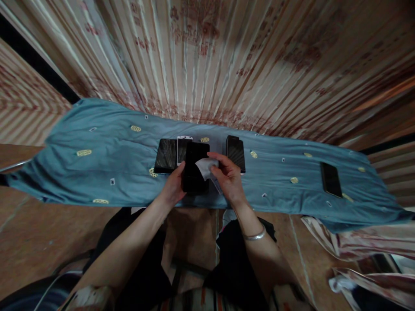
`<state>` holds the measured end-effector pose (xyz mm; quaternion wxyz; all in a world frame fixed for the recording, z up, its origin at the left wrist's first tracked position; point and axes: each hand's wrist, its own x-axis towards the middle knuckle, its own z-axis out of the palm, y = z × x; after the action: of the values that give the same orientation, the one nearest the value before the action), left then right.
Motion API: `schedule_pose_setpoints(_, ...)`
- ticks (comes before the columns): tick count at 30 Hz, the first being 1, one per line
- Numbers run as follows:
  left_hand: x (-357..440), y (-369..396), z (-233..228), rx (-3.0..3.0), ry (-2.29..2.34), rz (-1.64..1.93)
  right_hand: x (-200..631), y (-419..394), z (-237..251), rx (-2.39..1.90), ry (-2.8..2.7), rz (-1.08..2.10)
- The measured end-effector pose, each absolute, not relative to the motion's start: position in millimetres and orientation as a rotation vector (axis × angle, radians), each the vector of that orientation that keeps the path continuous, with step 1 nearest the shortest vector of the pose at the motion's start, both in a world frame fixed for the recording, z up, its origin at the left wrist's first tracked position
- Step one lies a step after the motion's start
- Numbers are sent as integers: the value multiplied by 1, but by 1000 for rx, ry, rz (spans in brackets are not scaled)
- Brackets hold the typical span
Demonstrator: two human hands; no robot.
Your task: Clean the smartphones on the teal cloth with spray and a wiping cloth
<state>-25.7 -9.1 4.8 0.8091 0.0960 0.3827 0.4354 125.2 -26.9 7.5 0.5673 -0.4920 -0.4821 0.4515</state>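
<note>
Left to right, clock positions from the held device. Black tablet point(165, 156) lies flat between 9 and 10 o'clock on the cloth-covered tabletop point(125, 157). White-framed phone point(184, 151) at 11, partly hidden by the held device. Left hand point(175, 183) at 8: thumb on the left edge, other fingers out of sight, gripping the dark device point(194, 175), so the device sits just to 2 o'clock of that thumb. White wipe point(204, 166) overlaps the device's right part; contact with the screen can't be told. Right hand point(229, 178) at 3: fingers narrow, pinching the wipe between thumb and index, tips near the device's right edge. Silver bracelet point(255, 235) on that wrist. Dark phones point(236, 153), apparently overlapping, between 2 and 3, just beyond the right hand. Lone black phone point(331, 179) at 3, well apart.
</note>
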Motion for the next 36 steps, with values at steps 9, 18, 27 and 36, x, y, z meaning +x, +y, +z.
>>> schedule_pose_setpoints(9, -21, -12, 5, 132, 864, 1012, 116, -31, -2, -1165, -1611, 688)
schedule_pose_setpoints(18, -26, -14, -1, 138, 788, 1022, 113, -31, -12, -1338, -1999, 1)
schedule_pose_setpoints(27, -27, -16, -14, 168, 807, 1063, 103, -27, -22, -1237, -2122, -51)
schedule_pose_setpoints(36, -27, -22, -19, 267, 788, 1053, 103, -19, -22, -1255, -2080, -56)
